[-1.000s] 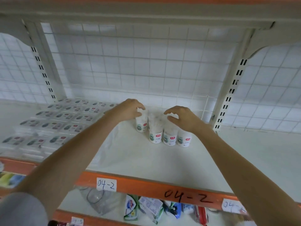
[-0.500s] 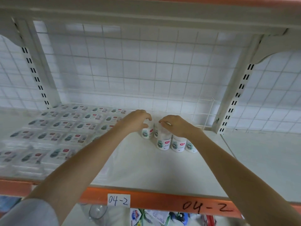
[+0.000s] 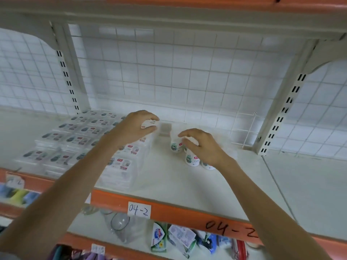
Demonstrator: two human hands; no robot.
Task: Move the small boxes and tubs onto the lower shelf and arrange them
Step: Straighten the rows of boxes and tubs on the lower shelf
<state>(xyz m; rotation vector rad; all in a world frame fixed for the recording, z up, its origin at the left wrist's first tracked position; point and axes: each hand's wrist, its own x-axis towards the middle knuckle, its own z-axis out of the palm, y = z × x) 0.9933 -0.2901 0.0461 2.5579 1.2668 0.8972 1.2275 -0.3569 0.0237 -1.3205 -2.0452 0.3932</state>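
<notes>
The shelf [image 3: 180, 186] carried everything I tracked, so I placed each item relative to the tubs [image 3: 187, 152], the small white cluster standing upright on it toward the back. Flat boxes [image 3: 78, 139] lay in rows well to the left of the tubs, reaching from the back mesh [image 3: 169, 76] to the shelf's orange front edge. My left arm crossed above those rows from the lower left, and my right arm came in from the lower right. The right hand [image 3: 201, 145] hovered directly over the tubs, palm down, fingers curled and spread; I could not tell whether it gripped one or only touched the tops. The left hand [image 3: 139, 126] sat up and to the left of the tubs, near the back corner of the box rows, its fingers [image 3: 150, 117] and thumb curled round a single tub [image 3: 149, 124] lifted clear of the cluster. That tub's long axis seemed roughly upright, though blur hid its outline. I judged that the coming move turned on this offset: the held tub lay left of and behind the cluster, apart from it, with the left hand placing it.
</notes>
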